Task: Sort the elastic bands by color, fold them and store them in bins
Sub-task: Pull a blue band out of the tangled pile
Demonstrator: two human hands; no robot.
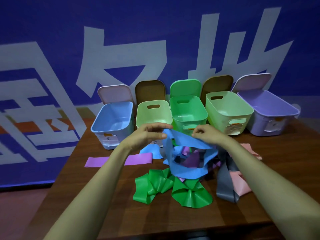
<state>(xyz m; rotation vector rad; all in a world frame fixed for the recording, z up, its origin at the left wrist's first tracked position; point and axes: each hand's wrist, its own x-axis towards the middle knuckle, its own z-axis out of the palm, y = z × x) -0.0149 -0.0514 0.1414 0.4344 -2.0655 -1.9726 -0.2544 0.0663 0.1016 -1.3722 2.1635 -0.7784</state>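
Above the counter (155,219), left hand (150,134) and right hand (203,134) are pinching the blue band (188,142), seemingly by its top edge; it is spanning sideways, blue bin (112,118) nearer the left.

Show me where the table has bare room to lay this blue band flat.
Bare wood: the table's near strip, in front of the green bands, and its left front corner, below the purple band. Crowded: the middle under the lifted blue band, the right side with the grey band and pink band, and the bins along the back.
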